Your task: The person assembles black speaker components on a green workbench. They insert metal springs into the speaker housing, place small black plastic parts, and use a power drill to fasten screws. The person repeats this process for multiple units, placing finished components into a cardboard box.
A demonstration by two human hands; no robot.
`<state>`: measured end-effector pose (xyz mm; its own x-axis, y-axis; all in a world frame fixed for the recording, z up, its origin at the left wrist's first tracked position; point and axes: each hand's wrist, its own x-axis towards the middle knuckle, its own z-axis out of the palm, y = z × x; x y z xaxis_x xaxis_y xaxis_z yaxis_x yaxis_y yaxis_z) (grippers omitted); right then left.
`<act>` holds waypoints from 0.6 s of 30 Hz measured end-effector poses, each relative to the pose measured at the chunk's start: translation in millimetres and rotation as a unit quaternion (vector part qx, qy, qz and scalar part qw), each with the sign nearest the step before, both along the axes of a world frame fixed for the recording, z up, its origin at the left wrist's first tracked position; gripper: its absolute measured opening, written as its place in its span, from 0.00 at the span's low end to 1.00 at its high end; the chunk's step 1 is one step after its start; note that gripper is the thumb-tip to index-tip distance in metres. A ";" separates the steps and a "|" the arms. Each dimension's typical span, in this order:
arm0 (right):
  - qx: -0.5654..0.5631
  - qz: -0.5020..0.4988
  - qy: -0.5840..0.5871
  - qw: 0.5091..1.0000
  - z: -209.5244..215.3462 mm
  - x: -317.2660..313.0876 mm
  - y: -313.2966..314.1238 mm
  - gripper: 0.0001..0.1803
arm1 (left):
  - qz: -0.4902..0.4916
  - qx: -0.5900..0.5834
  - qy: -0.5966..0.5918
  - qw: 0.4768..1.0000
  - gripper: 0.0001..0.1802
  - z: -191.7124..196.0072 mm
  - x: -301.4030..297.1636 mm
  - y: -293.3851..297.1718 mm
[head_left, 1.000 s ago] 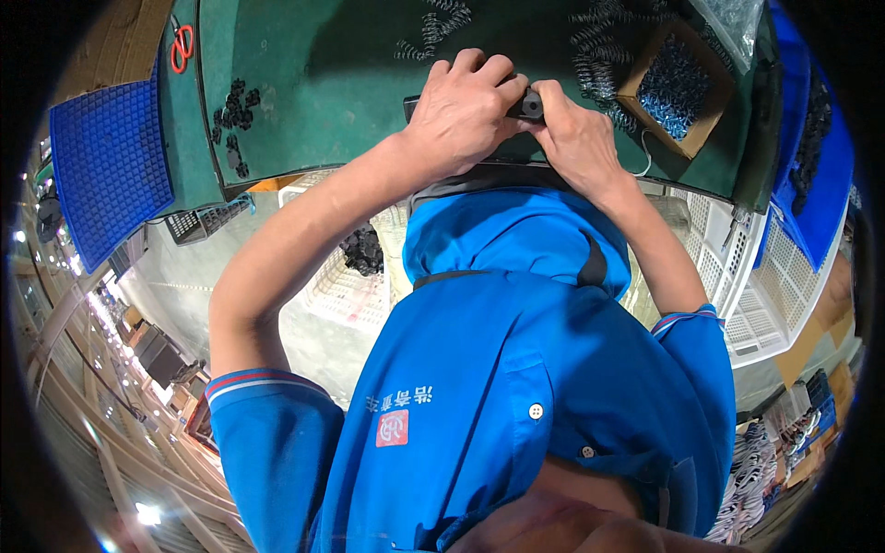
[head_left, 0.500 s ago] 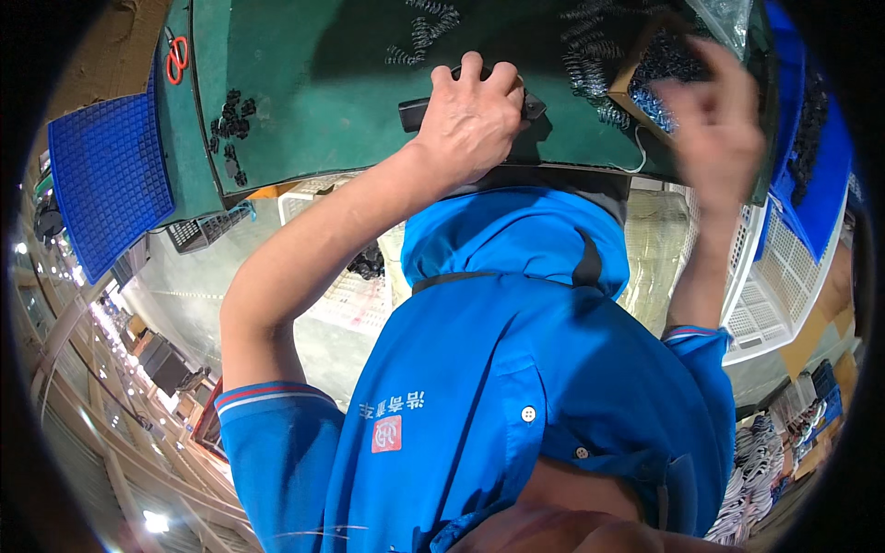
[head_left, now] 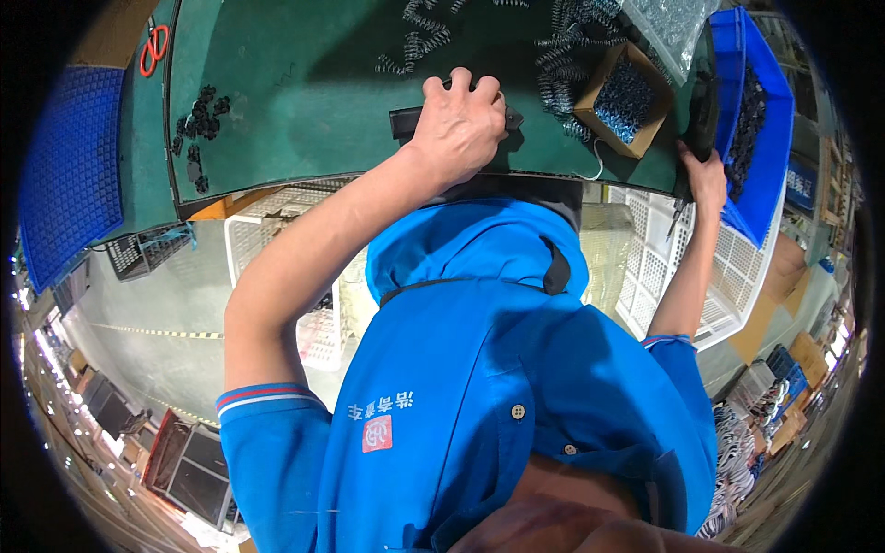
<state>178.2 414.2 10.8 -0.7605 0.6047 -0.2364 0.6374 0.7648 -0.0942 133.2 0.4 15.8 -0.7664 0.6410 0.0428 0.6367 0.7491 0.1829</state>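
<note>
Left hand [head_left: 458, 129] presses flat on black bar [head_left: 406, 123], apparently pinning it to green mat [head_left: 295, 83]; right hand [head_left: 708, 175] reaches far right, fingers curled on dark part beside blue bin [head_left: 770, 138]; grip unclear.

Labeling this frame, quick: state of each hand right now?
Left hand: closed down over a flat black part on the green mat.
Right hand: at the blue bin, touching a dark piece; grip unclear.
</note>
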 end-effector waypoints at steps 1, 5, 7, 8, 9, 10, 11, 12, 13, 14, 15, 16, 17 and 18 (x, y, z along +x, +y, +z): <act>-0.033 0.004 0.014 0.999 -0.4 1.9 2.4 0.38 | 0.000 -0.006 -0.005 1.000 0.18 -0.9 2.4 -0.8; -0.346 -0.117 0.315 0.876 8.1 20.1 -7.9 0.20 | -0.004 -0.028 0.013 1.000 0.17 -5.9 0.0 2.5; -0.465 -0.083 0.402 0.785 40.0 22.5 -46.2 0.22 | -0.001 -0.025 0.020 0.999 0.17 -6.4 0.8 0.8; -0.524 -0.034 0.445 0.725 50.7 19.5 -67.0 0.25 | -0.003 -0.027 0.024 0.999 0.17 -6.8 1.4 -0.1; -0.595 0.025 0.460 0.658 61.0 12.6 -86.5 0.27 | -0.002 -0.028 0.024 0.999 0.17 -7.3 2.6 -1.2; -0.657 0.082 0.471 0.583 71.2 5.3 -106.1 0.30 | -0.003 -0.027 0.024 0.999 0.17 -6.6 2.6 -2.2; -0.662 0.088 0.492 0.559 74.8 -1.7 -126.1 0.31 | -0.005 -0.024 0.024 0.999 0.17 -7.9 1.5 -2.1; -0.664 0.091 0.514 0.535 77.9 -9.2 -145.9 0.32 | -0.010 -0.024 0.019 0.999 0.17 -6.9 0.3 -1.2; -0.710 0.089 0.515 0.472 76.7 -22.2 -167.6 0.31 | 0.005 -0.032 0.018 0.999 0.17 -5.9 4.3 -4.5; -0.610 0.106 0.537 0.573 90.9 -21.8 -194.2 0.26 | -0.009 -0.024 0.010 1.000 0.17 -4.0 1.0 -1.9; -0.619 0.116 0.553 0.545 87.4 -27.3 -204.3 0.27 | -0.014 -0.021 0.009 1.000 0.17 -2.6 -0.2 -1.0; -0.636 0.130 0.562 0.512 78.5 -37.6 -212.2 0.27 | -0.007 -0.022 0.008 1.000 0.18 -3.2 0.7 -2.2; -0.631 0.155 0.568 0.506 71.2 -42.3 -221.7 0.26 | 0.000 -0.022 0.008 1.000 0.18 -3.7 1.6 -3.3; -0.620 0.178 0.575 0.504 67.2 -44.9 -229.6 0.26 | 0.000 -0.017 0.005 1.000 0.18 -3.3 1.4 -2.9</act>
<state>133.3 184.6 78.1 -0.8338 0.3111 0.4561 -0.5403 -0.2893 -0.7902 134.7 -2.5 12.5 -0.7658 0.6425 0.0294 0.6388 0.7544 0.1512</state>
